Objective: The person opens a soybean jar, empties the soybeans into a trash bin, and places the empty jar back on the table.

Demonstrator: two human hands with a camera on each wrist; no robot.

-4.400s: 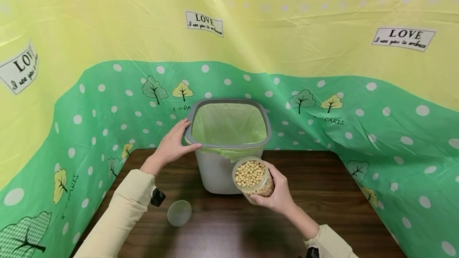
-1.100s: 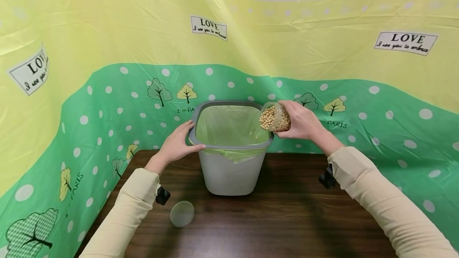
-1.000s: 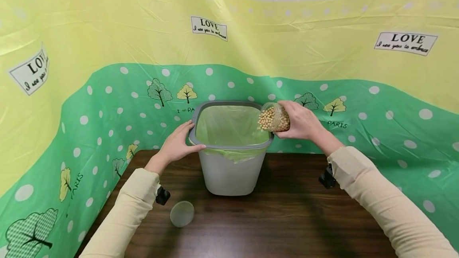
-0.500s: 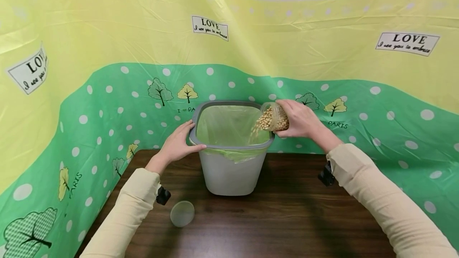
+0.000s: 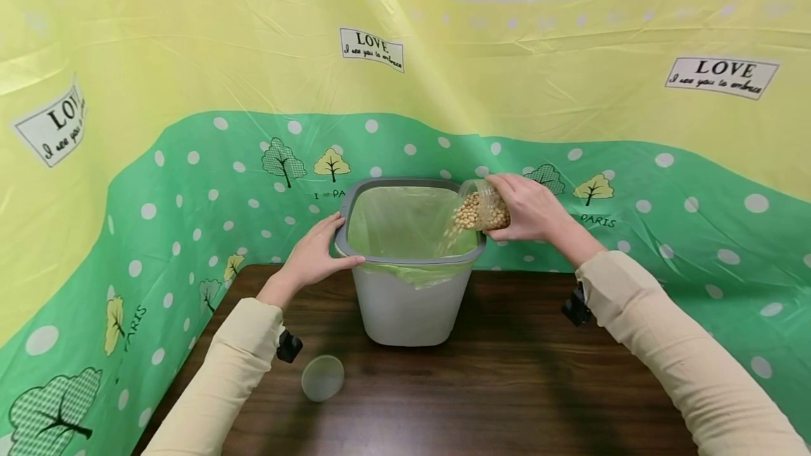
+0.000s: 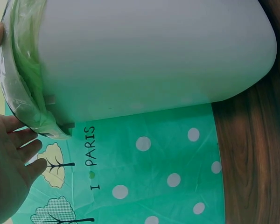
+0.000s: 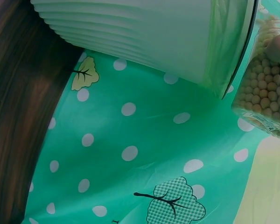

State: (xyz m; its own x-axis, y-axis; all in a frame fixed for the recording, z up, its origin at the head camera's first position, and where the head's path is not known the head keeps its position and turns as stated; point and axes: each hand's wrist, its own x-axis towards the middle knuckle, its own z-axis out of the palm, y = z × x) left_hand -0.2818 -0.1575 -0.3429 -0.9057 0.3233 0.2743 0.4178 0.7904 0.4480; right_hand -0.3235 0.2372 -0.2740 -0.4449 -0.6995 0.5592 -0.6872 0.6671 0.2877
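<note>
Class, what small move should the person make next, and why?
Likely tip the jar a little further with the right hand: beans fall from it over the bin, the jar holds many more, and the left hand touches the rim.

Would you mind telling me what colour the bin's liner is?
The liner is light green; the head view shows it best.

Head view: bright, diffuse light; pale glare on the foreground counter [image 5: 437,400], soft shadows across it, sheen along the creased printed sheet [image 5: 519,97]; mid-air soybeans [image 5: 455,225] streaked by motion blur. Wrist views: dimmer, hazier.
</note>
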